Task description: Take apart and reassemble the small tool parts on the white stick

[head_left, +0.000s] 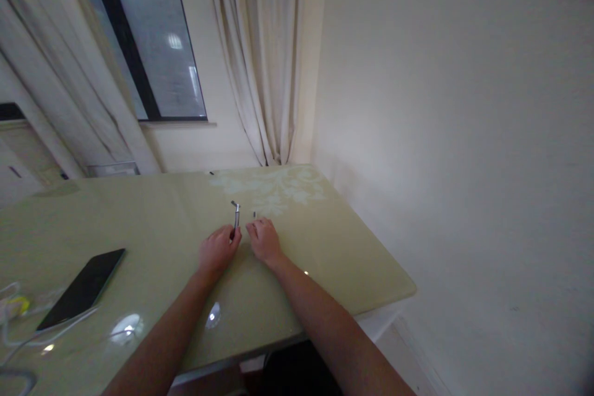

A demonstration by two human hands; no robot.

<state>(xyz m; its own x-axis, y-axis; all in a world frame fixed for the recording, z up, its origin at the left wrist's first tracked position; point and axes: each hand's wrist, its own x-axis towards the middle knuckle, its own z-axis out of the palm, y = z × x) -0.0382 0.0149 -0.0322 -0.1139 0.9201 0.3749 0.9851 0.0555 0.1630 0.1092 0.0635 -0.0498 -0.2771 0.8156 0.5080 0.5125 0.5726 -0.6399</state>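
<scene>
My left hand [219, 250] is closed around the lower end of a slim metal tool [237, 215], which stands up from the fingers with a small angled head at its top. Just to the right, my right hand [263, 240] rests low over the tabletop, its fingers bent together; whether anything is between them is too small to tell. A tiny dark piece [254, 215] lies on the table right beyond the right fingertips. The two hands are close together but apart.
The glossy pale green table [352, 241] meets a wall on the right. A black tablet [82, 288] lies at the left, near white cables [51, 339] and a yellow item [19, 305]. A small dark object [211, 173] is at the far edge, before curtains and a window.
</scene>
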